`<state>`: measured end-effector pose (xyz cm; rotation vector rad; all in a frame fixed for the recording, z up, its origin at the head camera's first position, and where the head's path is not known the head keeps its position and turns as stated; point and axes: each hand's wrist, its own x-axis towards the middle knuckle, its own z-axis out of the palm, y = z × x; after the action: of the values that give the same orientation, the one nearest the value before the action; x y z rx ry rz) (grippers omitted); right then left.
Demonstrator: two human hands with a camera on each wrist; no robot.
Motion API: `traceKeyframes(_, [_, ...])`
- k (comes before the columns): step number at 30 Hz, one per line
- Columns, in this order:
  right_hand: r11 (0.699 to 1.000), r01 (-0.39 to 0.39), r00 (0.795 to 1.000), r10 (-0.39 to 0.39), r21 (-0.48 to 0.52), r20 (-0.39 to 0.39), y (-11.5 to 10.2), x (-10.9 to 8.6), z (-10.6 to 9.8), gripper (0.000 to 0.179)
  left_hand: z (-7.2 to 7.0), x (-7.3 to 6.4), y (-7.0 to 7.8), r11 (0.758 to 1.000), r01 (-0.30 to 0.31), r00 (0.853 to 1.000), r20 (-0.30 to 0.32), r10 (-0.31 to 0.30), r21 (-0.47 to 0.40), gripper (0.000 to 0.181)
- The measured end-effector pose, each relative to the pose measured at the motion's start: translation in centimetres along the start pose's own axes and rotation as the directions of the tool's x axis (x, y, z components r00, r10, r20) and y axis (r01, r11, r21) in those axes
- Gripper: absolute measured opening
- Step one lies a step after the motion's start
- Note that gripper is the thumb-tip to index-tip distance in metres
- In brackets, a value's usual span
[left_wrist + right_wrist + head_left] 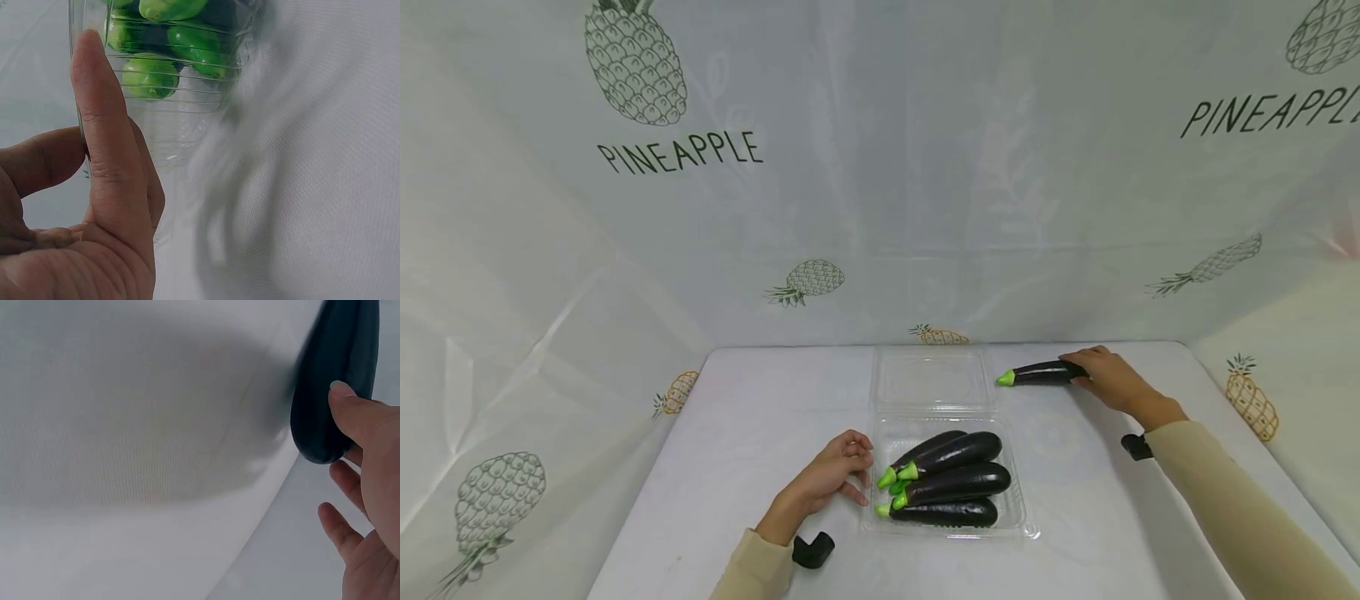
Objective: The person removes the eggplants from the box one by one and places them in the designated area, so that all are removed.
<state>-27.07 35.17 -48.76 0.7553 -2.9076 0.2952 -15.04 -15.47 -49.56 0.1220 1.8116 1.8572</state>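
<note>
At the back right of the table, my right hand (1108,377) pinches the round end of a dark eggplant (1037,374). Its green stem points left in the head view. From the right wrist view, the thumb lies on top of the eggplant (331,394), and two fingers stick out past its end. A clear plastic clamshell box (1018,500) stands at the centre with several eggplants (958,483) inside, stems to the left. My left hand (835,471) rests at the box's left side, its fingers loose and holding nothing. One finger (106,125) stretches along the ribbed wall.
The box's hinged lid (932,379) lies folded back behind it, reaching close to the table's rear edge. Around the white table (760,400) hangs a pale cloth (887,167) printed with pineapples. Black wrist devices (814,550) sit under both forearms.
</note>
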Motion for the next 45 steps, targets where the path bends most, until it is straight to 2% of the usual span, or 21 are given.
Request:
traceKeyframes(8, [1.0,-0.017,1.0,0.017,-0.004,0.009,-0.4,-0.2,0.1,0.05,0.0,0.0,0.0,1.0,0.0,1.0,0.004,0.0,-0.002,0.022])
traceKeyframes(19, [1.0,0.001,1.0,-0.001,-0.011,-0.006,-1.8,-0.9,-0.2,0.051,0.0,0.0,-0.1,1.0,0.001,1.0,0.0,-0.001,0.0,0.022])
traceKeyframes(23, [0.999,0.033,0.999,-0.033,-0.004,-0.022,-3.3,-1.1,-0.9,0.05,0.0,0.0,-0.1,1.0,0.0,1.0,0.001,0.0,0.001,0.022])
traceKeyframes(30, [0.993,0.117,0.991,-0.117,-0.009,-0.067,-7.3,-1.1,-2.1,0.052,-0.1,0.0,0.0,1.0,-0.002,1.0,0.007,0.002,0.001,0.021])
traceKeyframes(34, [0.977,0.215,0.968,-0.214,-0.007,-0.131,-9.9,-1.2,-2.5,0.051,-0.1,0.0,0.0,1.0,-0.002,1.0,0.007,0.002,-0.002,0.021])
traceKeyframes(41, [0.925,0.38,0.894,-0.372,-0.02,-0.25,-13.9,-1.4,-2.8,0.051,-0.2,0.0,-0.1,1.0,-0.005,1.0,0.01,0.005,-0.005,0.021])
traceKeyframes(45, [0.912,0.409,0.879,-0.4,-0.023,-0.259,-15.4,-1.6,-2.9,0.053,-0.2,0.0,-0.1,1.0,-0.004,1.0,0.01,0.004,-0.005,0.021])
